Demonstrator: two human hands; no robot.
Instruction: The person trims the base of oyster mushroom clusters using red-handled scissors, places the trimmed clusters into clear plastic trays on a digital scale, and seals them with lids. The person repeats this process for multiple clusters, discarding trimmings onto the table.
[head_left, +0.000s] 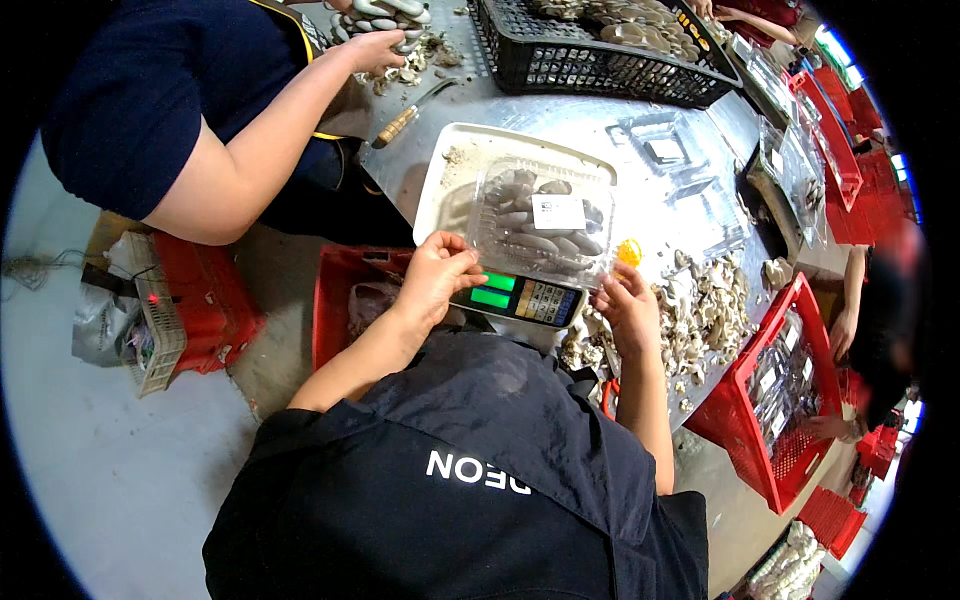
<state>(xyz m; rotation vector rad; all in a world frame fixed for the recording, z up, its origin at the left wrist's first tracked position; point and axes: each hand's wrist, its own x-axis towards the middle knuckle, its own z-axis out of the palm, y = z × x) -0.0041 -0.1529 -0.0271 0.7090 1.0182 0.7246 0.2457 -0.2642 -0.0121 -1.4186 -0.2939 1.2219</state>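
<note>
A clear plastic clamshell box (525, 244) of grey oyster mushrooms (517, 196) lies on the cream tray (444, 196) of a digital weighing scale. Its lid bears a white label (558, 211) with writing. At the near left corner of the box, my left hand (441, 276) pinches the edge between thumb and forefinger. My right hand (630, 306) has its fingertips on the near right corner. Below the box, the scale's keypad (547, 301) and two lit green displays (491, 291) face me; the box and my left fingers partly cover that panel.
A wooden-handled curved knife (397, 126) lies beyond the scale, near a co-worker's hand (375, 54) on mushrooms. A black crate (607, 79) of mushrooms stands behind. Loose mushrooms (701, 315), empty clamshells (667, 150) and a red crate (720, 420) of packed boxes are right.
</note>
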